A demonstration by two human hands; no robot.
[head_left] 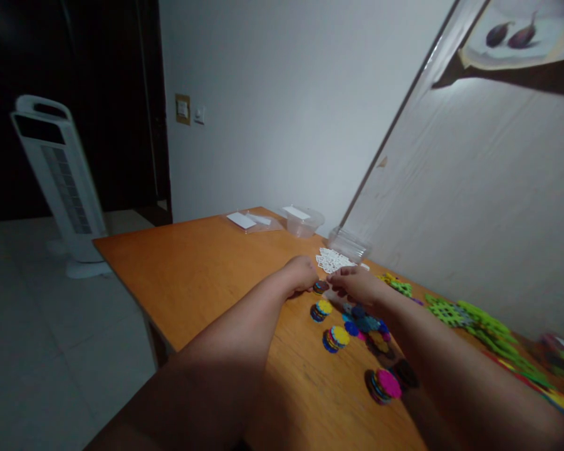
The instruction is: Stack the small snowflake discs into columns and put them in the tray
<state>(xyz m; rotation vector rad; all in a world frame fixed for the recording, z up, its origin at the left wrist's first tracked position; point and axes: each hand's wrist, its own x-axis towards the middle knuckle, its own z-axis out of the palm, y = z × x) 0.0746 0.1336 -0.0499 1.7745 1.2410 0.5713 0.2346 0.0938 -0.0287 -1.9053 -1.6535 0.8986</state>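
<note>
- The table (pixel 192 275) is large and bare towards its left edge. Everything sits crowded along the right edge by the wall, so a careless sweep of an arm would, I think, send pieces sliding.
- The long string of green pieces (pixel 474 321) runs along that right edge, just beside the right forearm. An elbow drifting outward could drag it or push it against the wall.
- The stacks of coloured discs (pixel 336 338) stand loose between the two forearms, with the pink-topped stack (pixel 383 384) nearest the near edge. They look easy to topple if a wrist drops or pulls back low.
- The white pieces (pixel 331 259) lie heaped just past the fingertips, towards the far edge. A push forward could scatter them.
- The small stack (pixel 320 287) sits right between the hands, farthest from the near edge of all the stacks. Squeezed unevenly, it could shear apart.
- Both arms reach out long and low from the near edge, meeting in a narrow V over the stacks.
- The left hand (pixel 301 274) is curled knuckles-up, its fingertips down at the small stack.
- The right hand (pixel 358 284) comes in from the other side, fingers bunched towards the same stack.
- I cannot tell whether either hand truly grips the stack or only touches it.
</note>
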